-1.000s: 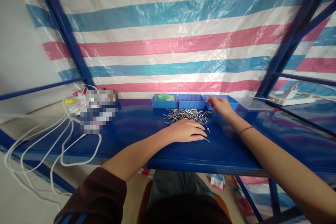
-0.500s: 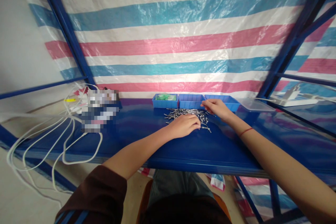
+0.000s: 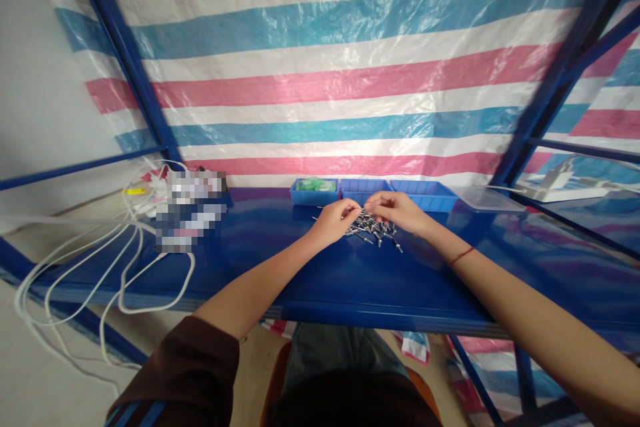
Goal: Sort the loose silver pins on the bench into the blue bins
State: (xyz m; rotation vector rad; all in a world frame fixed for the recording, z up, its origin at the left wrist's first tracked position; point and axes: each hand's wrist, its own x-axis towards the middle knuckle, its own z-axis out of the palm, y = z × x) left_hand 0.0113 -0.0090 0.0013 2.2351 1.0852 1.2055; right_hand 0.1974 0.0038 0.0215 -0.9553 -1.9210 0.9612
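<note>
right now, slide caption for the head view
Left hand and right hand close together over metal pieces, blue bins behind

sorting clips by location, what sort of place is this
Probably a makeshift indoor workspace: a blue desk set within a blue metal frame, a striped plastic sheet hung behind it, and a power strip at the right.
</note>
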